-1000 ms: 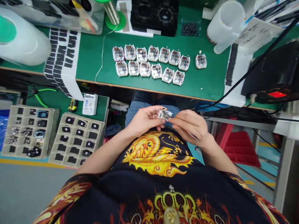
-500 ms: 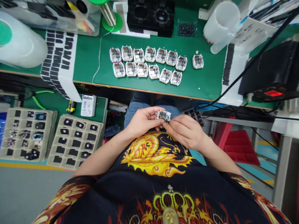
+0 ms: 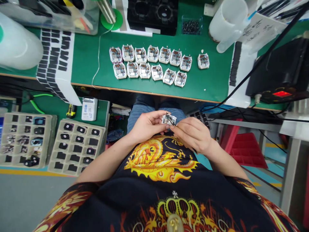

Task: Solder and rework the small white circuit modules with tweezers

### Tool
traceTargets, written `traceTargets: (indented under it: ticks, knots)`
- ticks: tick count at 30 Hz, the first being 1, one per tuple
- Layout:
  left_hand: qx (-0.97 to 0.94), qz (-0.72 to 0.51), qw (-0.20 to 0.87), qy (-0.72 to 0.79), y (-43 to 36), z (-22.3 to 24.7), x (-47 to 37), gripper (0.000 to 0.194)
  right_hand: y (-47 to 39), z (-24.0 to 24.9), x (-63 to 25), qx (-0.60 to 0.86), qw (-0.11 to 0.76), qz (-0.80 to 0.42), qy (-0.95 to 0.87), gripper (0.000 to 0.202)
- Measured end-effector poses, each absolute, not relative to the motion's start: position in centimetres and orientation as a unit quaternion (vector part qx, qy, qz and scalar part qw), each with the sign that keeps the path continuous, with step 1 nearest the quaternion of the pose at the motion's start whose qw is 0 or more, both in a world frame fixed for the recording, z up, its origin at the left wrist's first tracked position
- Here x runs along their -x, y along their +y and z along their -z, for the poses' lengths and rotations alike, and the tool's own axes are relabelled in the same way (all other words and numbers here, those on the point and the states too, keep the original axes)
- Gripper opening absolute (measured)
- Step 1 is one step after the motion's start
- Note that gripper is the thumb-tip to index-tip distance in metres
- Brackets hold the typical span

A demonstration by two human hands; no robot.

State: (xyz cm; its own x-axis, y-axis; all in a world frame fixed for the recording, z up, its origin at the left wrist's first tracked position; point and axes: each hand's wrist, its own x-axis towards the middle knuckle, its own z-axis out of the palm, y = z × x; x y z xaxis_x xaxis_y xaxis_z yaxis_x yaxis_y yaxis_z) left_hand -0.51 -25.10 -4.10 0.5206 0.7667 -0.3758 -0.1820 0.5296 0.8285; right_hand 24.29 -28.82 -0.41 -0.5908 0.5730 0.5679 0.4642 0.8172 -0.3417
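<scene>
1. Workbench, green, spans the far side; thirteen white cases sit there in two rows, another stands apart to the right.
2. Black shirt fills the near side, printed with a golden dragon and a crown.
3. Black unit, far right, shows a lit red display; its figures are unreadable.
4. Compartment tray, left, holds dark pieces, several with tiny white labels, too small to read.
5. White card, far right, bears black handwriting that I cannot make out.
6. Right hand, palm down, pinches a tool in its fingertips, pointing left.
7. Left hand, thumb nearer, fingers beyond, grips an open case between them.
8. White box, left, carries illegible blue print.
9. Open case sits tilted between both hands, above the lap.
10. Thin dark tool slants over it; contact is unclear.
</scene>
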Motion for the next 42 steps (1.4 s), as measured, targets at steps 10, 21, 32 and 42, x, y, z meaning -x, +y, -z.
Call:
traceTargets:
  ticks: [10,21,32,42]
  knots:
    - [-0.369,-0.277,0.801,0.381,-25.0,4.0,0.4,0.055,-28.1,0.6,-24.9,0.353,0.403,-0.215,-0.817,0.039]
    - [-0.355,-0.313,0.792,0.386,-24.7,4.1,0.7,0.048,-28.9,-0.4,-24.9,0.342,0.390,-0.234,-0.822,0.039]
    - [-0.377,-0.346,0.766,0.388,-24.9,3.6,0.4,0.056,-28.5,0.4,-22.1,0.495,0.488,-0.291,-0.658,0.021]
    - [-0.427,-0.361,0.721,0.410,-25.3,3.6,0.2,0.051,-28.5,0.8,-22.0,0.502,0.499,-0.330,-0.624,0.019]
